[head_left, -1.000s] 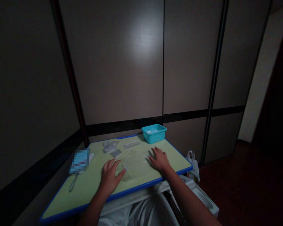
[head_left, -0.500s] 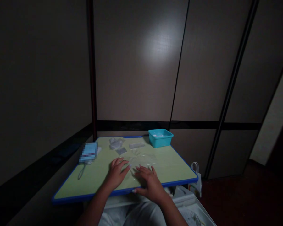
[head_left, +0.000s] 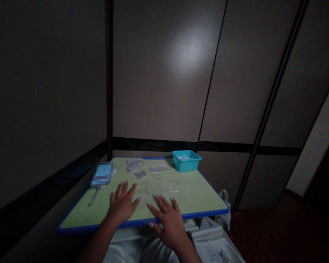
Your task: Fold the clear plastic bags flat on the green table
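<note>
The left hand (head_left: 123, 207) is holding its fingers spread beside a clear plastic sheet (head_left: 164, 185); the right hand (head_left: 168, 221) is splaying near its closest edge; greyish packets (head_left: 134, 167) are lying beyond; a turquoise basket (head_left: 186, 163) is standing on the yellow-green table (head_left: 204, 199).

Right hand (head_left: 168, 221) pulled back from the film's (head_left: 164, 185) right side to the table's (head_left: 203, 193) near edge. Left hand (head_left: 122, 205) shifted left, straightened out.

Two hands (head_left: 122, 207) (head_left: 170, 223) — one table (head_left: 200, 195), one teal tub (head_left: 186, 165)
</note>
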A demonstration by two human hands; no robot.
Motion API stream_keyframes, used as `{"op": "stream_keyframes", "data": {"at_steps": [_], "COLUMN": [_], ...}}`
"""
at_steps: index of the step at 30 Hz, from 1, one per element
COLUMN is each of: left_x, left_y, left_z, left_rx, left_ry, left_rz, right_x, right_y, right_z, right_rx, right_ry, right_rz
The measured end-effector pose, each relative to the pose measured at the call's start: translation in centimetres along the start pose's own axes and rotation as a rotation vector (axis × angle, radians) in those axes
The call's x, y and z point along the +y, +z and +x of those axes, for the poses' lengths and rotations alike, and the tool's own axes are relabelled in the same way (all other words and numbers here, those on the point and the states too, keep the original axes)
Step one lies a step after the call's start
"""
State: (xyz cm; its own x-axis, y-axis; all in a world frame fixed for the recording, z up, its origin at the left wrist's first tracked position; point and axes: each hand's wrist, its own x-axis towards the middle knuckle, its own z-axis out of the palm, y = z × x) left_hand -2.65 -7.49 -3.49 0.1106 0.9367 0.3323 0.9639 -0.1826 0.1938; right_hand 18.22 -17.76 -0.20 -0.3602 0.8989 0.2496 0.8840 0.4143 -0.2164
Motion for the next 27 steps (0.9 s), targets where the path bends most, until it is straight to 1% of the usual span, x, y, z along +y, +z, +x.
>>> {"op": "stream_keyframes", "data": {"at_steps": [6, 9, 13, 16, 19, 21, 24, 27], "left_x": [0.3, 0.4, 0.3, 0.3, 0.3, 0.3, 0.4, 0.5], "left_y": [-0.8, -1.2, -1.4, -1.3, -1.4, -1.5, -1.6, -1.7], "left_z": [-0.2, -0.4, -0.6, -0.6, -0.6, -0.7, -0.8, -0.9], "left_rx": [-0.015, -0.004, -0.024, -0.031, -0.023, -0.008, 0.012, 0.028], "left_ry": [0.013, 0.057, 0.126, 0.117, 0.073, 0.057, 0.069, 0.084], "left_rz": [-0.032, -0.077, -0.119, -0.116, -0.103, -0.089, -0.081, -0.103], "right_x": [-0.2, 0.0, 0.1, 0.2, 0.4, 0.7, 1.4, 1.7], "right_y": [0.0, -0.1, -0.1, 0.0, 0.1, 0.2, 0.7, 1.1], "right_z": [-0.2, -0.1, 0.5, 1.5, 2.8, 3.7, 5.0, 5.7], "right_rx": [0.023, 0.037, 0.118, 0.212, 0.286, 0.302, 0.275, 0.228], "right_ry": [-0.018, -0.031, -0.036, -0.029, 0.006, 0.038, 0.113, 0.206], "right_rz": [0.030, 0.047, 0.110, 0.178, 0.217, 0.250, 0.308, 0.309]}}
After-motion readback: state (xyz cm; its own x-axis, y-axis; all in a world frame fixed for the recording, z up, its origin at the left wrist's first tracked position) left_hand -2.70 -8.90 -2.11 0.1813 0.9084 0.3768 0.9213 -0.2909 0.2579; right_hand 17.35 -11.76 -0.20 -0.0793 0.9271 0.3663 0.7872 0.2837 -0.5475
